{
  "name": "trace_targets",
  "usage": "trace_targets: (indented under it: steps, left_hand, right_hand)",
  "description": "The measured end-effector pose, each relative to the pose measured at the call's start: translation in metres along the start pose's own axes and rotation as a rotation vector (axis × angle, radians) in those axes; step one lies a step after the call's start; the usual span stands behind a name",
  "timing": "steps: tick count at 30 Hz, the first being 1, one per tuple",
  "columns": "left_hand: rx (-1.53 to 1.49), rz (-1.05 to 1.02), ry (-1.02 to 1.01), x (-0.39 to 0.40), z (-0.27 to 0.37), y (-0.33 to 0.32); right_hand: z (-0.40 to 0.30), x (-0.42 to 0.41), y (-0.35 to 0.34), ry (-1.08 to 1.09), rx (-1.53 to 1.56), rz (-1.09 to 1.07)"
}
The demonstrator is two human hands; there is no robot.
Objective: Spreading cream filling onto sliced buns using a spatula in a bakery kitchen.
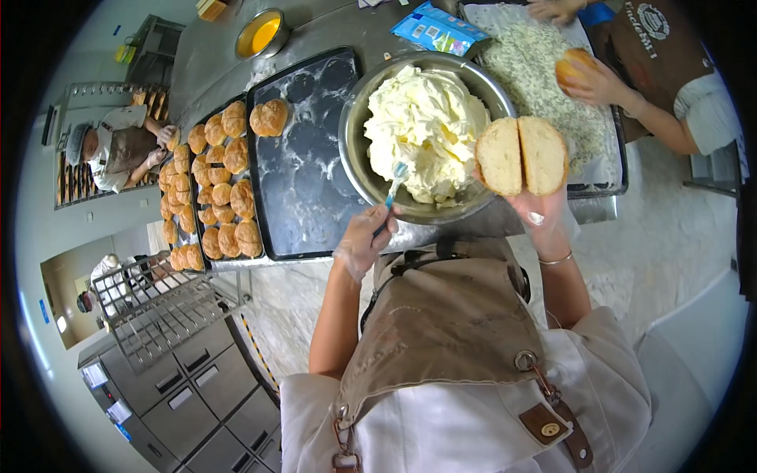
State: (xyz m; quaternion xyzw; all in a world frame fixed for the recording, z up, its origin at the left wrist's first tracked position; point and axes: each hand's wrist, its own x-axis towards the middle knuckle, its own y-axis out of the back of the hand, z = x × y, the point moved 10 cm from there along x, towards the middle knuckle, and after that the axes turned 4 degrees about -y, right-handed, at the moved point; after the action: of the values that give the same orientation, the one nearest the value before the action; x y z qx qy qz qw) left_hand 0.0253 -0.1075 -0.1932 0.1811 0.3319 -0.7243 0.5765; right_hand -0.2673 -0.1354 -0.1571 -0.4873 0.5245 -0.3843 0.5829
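A large steel bowl (355, 159) heaped with pale whipped cream (426, 124) stands at the table's near edge. My left hand (368, 236), in a clear glove, grips the handle of a small spatula (396, 182), whose cream-smeared tip touches the mound. At the bowl's right rim my right hand (541, 216), also gloved, holds a round bun (521, 156) split in two, both cut faces up and side by side. The cut faces look plain. A white smear marks the right palm.
Left of the bowl lies a floured black baking tray (304, 207) with one bun; trays of buns (222, 195) adjoin it. At right, a co-worker's hand (597, 83) holds a bun over a crumb-covered tray (621, 171). Behind are a blue packet (437, 29) and a yellow-filled bowl (239, 44).
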Motion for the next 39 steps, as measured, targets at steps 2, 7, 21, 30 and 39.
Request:
trace_targets:
  steps: [2,7,21,30,39]
  left_hand:
    - [-0.010,-0.058,-0.007,-0.015,0.001,-0.004]
    - [0.381,0.045,-0.201,-0.049,0.053,-0.021]
    - [1.524,-0.038,-0.769,-0.101,0.105,-0.096]
    - [1.141,-0.193,-0.605,-0.069,0.118,-0.086]
    - [0.706,0.073,-0.749,-0.056,0.150,-0.051]
  right_hand:
    - [0.010,0.004,-0.006,-0.042,-0.003,0.003]
    - [0.022,0.021,-0.013,-0.110,0.082,-0.114]
    - [0.024,0.014,-0.054,-0.142,0.104,-0.148]
    - [0.043,0.000,-0.072,-0.237,0.041,-0.203]
    - [0.046,-0.023,-0.077,-0.251,0.002,-0.227]
